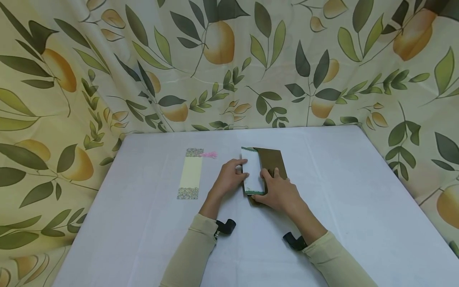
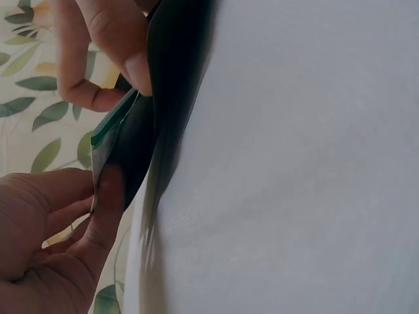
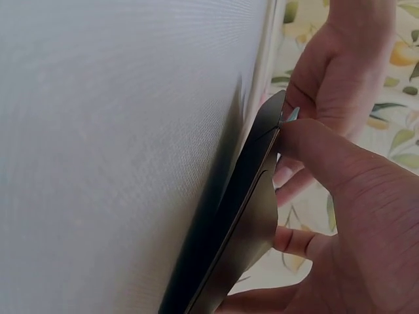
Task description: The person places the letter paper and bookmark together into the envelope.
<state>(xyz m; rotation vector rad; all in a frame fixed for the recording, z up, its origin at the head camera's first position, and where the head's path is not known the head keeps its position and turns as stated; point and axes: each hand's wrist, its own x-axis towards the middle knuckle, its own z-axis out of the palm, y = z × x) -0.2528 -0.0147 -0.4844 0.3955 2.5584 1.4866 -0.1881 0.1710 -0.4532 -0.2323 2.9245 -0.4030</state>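
In the head view, a narrow white card (image 1: 253, 169) with green bands at both ends lies against a brown card folder (image 1: 270, 157), dark on the side seen in the left wrist view. My left hand (image 1: 230, 177) pinches the white card along its left edge, thumb and index finger over its face. My right hand (image 1: 281, 192) grips the folder, its thumb at the bottom of the white card and its fingers on the brown part. Seen from the right wrist, the folder (image 3: 252, 222) stands tilted up from the cloth in the right fingers.
A cream bookmark (image 1: 191, 172) with patterned ends and a pink tassel (image 1: 208, 154) lies left of the hands. White cloth (image 1: 358, 207) covers the table. A leaf-and-fruit curtain (image 1: 222, 91) hangs behind it.
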